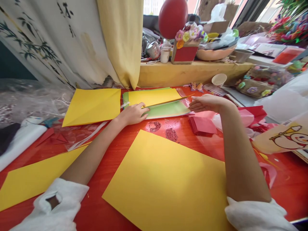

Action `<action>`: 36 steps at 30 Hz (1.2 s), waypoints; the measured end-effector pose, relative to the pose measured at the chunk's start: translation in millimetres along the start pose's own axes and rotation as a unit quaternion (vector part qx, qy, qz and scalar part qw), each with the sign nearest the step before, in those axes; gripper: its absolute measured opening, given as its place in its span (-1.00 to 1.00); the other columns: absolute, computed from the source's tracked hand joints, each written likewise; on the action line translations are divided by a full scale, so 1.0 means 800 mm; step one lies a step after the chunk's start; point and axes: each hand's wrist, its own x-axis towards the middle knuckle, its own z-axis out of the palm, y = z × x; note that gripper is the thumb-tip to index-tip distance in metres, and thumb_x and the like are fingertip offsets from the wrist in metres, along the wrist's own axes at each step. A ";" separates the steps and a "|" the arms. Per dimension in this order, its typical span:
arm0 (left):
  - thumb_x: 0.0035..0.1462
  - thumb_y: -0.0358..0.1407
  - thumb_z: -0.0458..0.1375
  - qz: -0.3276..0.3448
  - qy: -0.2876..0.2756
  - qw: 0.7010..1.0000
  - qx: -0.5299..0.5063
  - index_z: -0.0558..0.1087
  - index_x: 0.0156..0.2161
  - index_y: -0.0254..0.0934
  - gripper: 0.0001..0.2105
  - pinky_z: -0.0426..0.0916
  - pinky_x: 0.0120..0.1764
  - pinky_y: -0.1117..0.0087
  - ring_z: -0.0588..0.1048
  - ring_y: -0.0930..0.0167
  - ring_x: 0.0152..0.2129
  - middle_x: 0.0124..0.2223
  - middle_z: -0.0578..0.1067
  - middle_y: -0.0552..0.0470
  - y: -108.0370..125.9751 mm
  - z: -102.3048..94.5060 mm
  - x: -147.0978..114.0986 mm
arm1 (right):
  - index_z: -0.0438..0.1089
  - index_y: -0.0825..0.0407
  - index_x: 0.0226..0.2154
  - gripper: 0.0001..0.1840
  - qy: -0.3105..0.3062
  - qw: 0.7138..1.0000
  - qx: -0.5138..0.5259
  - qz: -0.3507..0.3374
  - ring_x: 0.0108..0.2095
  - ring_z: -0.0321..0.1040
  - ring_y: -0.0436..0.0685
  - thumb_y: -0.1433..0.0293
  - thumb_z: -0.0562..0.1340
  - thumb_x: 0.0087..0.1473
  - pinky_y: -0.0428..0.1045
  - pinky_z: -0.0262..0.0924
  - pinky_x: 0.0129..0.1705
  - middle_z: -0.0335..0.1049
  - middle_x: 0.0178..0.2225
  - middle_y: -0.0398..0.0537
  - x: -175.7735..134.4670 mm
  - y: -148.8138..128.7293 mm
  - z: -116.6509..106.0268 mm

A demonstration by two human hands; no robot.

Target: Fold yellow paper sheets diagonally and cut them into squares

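My left hand (pixel 135 114) grips the near left part of a raised yellow sheet of paper (pixel 168 100) on a stack. My right hand (pixel 205 103) is at the sheet's right corner, thumb and fairly straight fingers around it. The sheet's front edge tilts up, and a light green sheet (pixel 166 109) shows beneath. Behind the raised edge lies the stack's yellow top (pixel 154 95). A large yellow sheet (pixel 166 183) lies flat on the red table (pixel 96 205) between my forearms. Another yellow sheet (pixel 93 104) is left of the stack.
A yellow strip (pixel 36 179) lies under my left forearm. Red paper squares (pixel 202 125) sit by my right wrist. A printed plastic cup (pixel 286 136) lies at the right. Clear plastic wrap (pixel 31 99) covers the far left. A red balloon (pixel 172 17) stands on the cluttered sill.
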 end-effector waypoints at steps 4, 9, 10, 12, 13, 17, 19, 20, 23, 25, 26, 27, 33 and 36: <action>0.24 -0.19 -0.12 0.005 0.003 1.000 0.000 0.39 0.00 -0.14 -0.67 0.35 -0.23 0.32 0.47 0.32 -0.22 0.00 0.38 -0.03 0.000 0.000 0.000 | 0.44 0.21 -0.25 -0.60 -0.002 1.000 -0.004 -0.001 -0.21 0.46 0.19 0.20 0.11 0.14 0.10 0.26 0.02 0.48 -0.22 0.25 0.000 -0.001 -0.001; 0.24 -0.20 -0.11 0.010 0.006 1.000 0.003 0.40 -0.01 -0.15 -0.68 0.34 -0.23 0.33 0.47 0.33 -0.22 -0.01 0.39 -0.03 0.000 0.001 0.000 | 0.41 0.21 -0.23 -0.62 0.001 1.000 -0.001 0.005 -0.22 0.46 0.18 0.22 0.10 0.15 0.10 0.29 0.00 0.46 -0.21 0.26 0.005 0.000 -0.001; 0.24 -0.20 -0.11 0.011 0.006 1.000 0.004 0.40 -0.02 -0.14 -0.68 0.34 -0.22 0.33 0.47 0.33 -0.22 -0.02 0.39 -0.03 0.000 0.001 0.000 | 0.40 0.21 -0.25 -0.63 0.000 1.000 0.000 0.010 -0.23 0.46 0.17 0.22 0.10 0.16 0.10 0.30 -0.01 0.46 -0.22 0.27 0.007 0.002 0.000; 0.24 -0.20 -0.10 0.013 0.006 1.000 0.006 0.41 -0.02 -0.13 -0.69 0.33 -0.21 0.33 0.47 0.33 -0.21 -0.02 0.40 -0.02 0.000 0.002 0.000 | 0.39 0.21 -0.28 -0.62 -0.005 1.000 0.006 0.016 -0.27 0.46 0.16 0.21 0.08 0.18 0.10 0.33 -0.05 0.45 -0.25 0.27 0.013 0.007 0.002; 0.24 -0.19 -0.10 0.012 0.006 1.000 0.007 0.41 -0.02 -0.12 -0.69 0.33 -0.21 0.34 0.47 0.33 -0.21 -0.02 0.40 -0.01 0.000 0.002 0.000 | 0.38 0.21 -0.29 -0.62 -0.008 1.000 0.012 0.016 -0.29 0.46 0.15 0.20 0.07 0.18 0.09 0.35 -0.08 0.45 -0.27 0.26 0.016 0.010 0.003; 0.25 -0.15 -0.08 -0.003 0.007 1.000 0.010 0.36 0.04 -0.10 -0.67 0.33 -0.23 0.34 0.47 0.32 -0.21 0.00 0.39 -0.01 -0.003 0.004 0.000 | 0.35 0.16 -0.34 -0.63 -0.016 0.999 0.045 0.005 -0.35 0.44 0.09 0.14 0.19 0.08 -0.04 0.41 -0.23 0.44 -0.31 0.16 0.029 0.022 0.001; 0.23 -0.09 -0.05 -0.014 0.010 1.000 0.011 0.33 0.07 -0.09 -0.64 0.33 -0.23 0.33 0.48 0.30 -0.22 0.01 0.38 -0.01 -0.004 0.003 0.000 | 0.35 0.13 -0.39 -0.65 -0.020 0.997 0.070 -0.005 -0.43 0.39 0.01 0.14 0.24 0.04 -0.13 0.39 -0.36 0.42 -0.39 0.06 0.036 0.027 0.001; 0.22 -0.06 -0.04 -0.018 0.011 1.000 0.012 0.32 0.09 -0.09 -0.62 0.33 -0.23 0.32 0.48 0.29 -0.22 0.02 0.38 -0.01 -0.005 0.003 0.000 | 0.34 0.10 -0.42 -0.68 -0.025 0.996 0.084 -0.012 -0.50 0.35 -0.04 0.15 0.25 0.04 -0.17 0.36 -0.44 0.39 -0.44 -0.01 0.039 0.028 0.002; 0.20 -0.02 -0.01 -0.023 0.012 1.000 0.011 0.30 0.10 -0.10 -0.58 0.33 -0.20 0.31 0.47 0.28 -0.19 0.01 0.39 -0.01 -0.006 0.002 0.000 | 0.28 0.06 -0.52 -0.75 -0.056 0.991 0.122 -0.024 -0.63 0.20 -0.10 0.29 0.33 -0.02 -0.20 0.23 -0.60 0.28 -0.59 -0.15 0.044 0.031 0.005; 0.19 -0.02 0.00 -0.023 0.012 1.000 0.010 0.29 0.11 -0.10 -0.58 0.33 -0.19 0.31 0.47 0.27 -0.18 0.01 0.39 0.00 -0.006 0.002 0.000 | 0.25 0.06 -0.57 -0.74 -0.084 0.987 0.137 -0.020 -0.64 0.20 -0.10 0.43 0.38 -0.12 -0.19 0.21 -0.62 0.26 -0.62 -0.17 0.045 0.033 0.007; 0.19 -0.02 0.00 -0.024 0.012 1.000 0.009 0.29 0.11 -0.10 -0.58 0.33 -0.19 0.31 0.47 0.27 -0.18 0.01 0.39 0.00 -0.006 0.001 0.000 | 0.25 0.06 -0.58 -0.73 -0.096 0.985 0.143 -0.017 -0.64 0.22 -0.09 0.49 0.39 -0.15 -0.19 0.22 -0.61 0.27 -0.62 -0.17 0.045 0.035 0.007; 0.19 -0.02 0.00 -0.026 0.012 1.000 0.008 0.29 0.11 -0.10 -0.58 0.33 -0.18 0.31 0.47 0.27 -0.17 0.01 0.39 0.00 -0.006 0.001 0.000 | 0.24 0.06 -0.59 -0.72 -0.106 0.983 0.149 -0.015 -0.62 0.24 -0.09 0.54 0.39 -0.17 -0.19 0.23 -0.61 0.28 -0.61 -0.16 0.045 0.036 0.007; 0.21 -0.05 -0.01 -0.034 0.012 0.999 0.001 0.28 0.12 -0.09 -0.59 0.33 -0.17 0.32 0.47 0.27 -0.16 0.00 0.39 0.00 -0.005 0.001 0.000 | 0.27 0.09 -0.47 -0.81 -0.124 0.976 0.180 -0.006 -0.55 0.36 -0.07 0.65 0.26 -0.07 -0.22 0.26 -0.58 0.37 -0.51 -0.13 0.038 0.040 0.003; 0.20 -0.05 -0.01 -0.036 0.016 0.999 0.000 0.28 0.12 -0.09 -0.59 0.34 -0.19 0.31 0.48 0.27 -0.20 -0.01 0.39 0.00 -0.006 0.001 0.001 | 0.27 0.09 -0.44 -0.80 -0.119 0.975 0.186 -0.007 -0.55 0.35 -0.08 0.69 0.19 -0.03 -0.22 0.26 -0.57 0.36 -0.52 -0.13 0.034 0.037 0.002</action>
